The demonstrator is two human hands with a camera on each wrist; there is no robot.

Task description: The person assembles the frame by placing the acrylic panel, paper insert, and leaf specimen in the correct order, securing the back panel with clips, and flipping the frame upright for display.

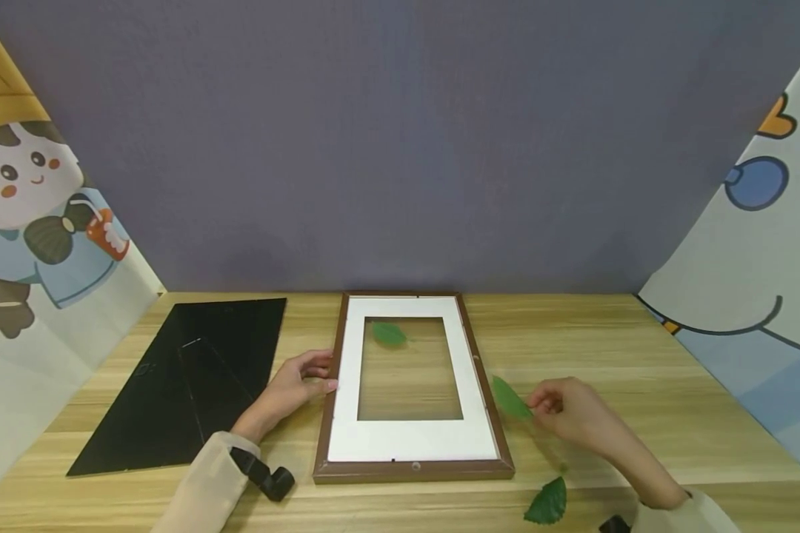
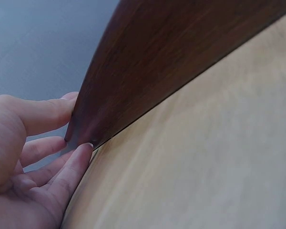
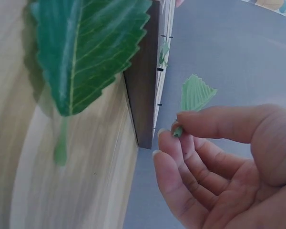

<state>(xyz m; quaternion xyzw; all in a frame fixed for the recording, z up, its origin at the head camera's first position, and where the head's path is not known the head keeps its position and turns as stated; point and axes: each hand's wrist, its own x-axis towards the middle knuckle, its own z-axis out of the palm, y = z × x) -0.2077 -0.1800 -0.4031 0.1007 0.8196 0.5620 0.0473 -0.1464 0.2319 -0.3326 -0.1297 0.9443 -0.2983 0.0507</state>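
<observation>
A person's left hand (image 1: 293,385) holds the left edge of a brown picture frame (image 1: 373,472), the thumb against the upper edge and the fingertips against the side, as the right hand (image 1: 576,411) pinches the stem of a held leaf (image 1: 510,398) between thumb and index finger just beyond the right rim. The frame lies flat on a wood-grain table (image 1: 593,333), a white mat (image 1: 413,442) set inside it and a second leaf (image 1: 389,334) in the upper left of the mat's window; whether a clear pane spans that window is hard to tell from above. A third leaf (image 1: 547,502) lies on the table near the frame's lower right corner, and a black backing panel (image 1: 167,392) rests to the left, near the left forearm. The likeliest trouble is small-scale: too hard a pinch could bruise or snap the thin stem, while too loose a one could let the leaf twist or drop. A sideways push from the left hand could skid the frame and jog the second leaf out of place. The right sleeve (image 1: 687,514), low over the table, could sweep the third leaf aside if the forearm drops and swings inward.
</observation>
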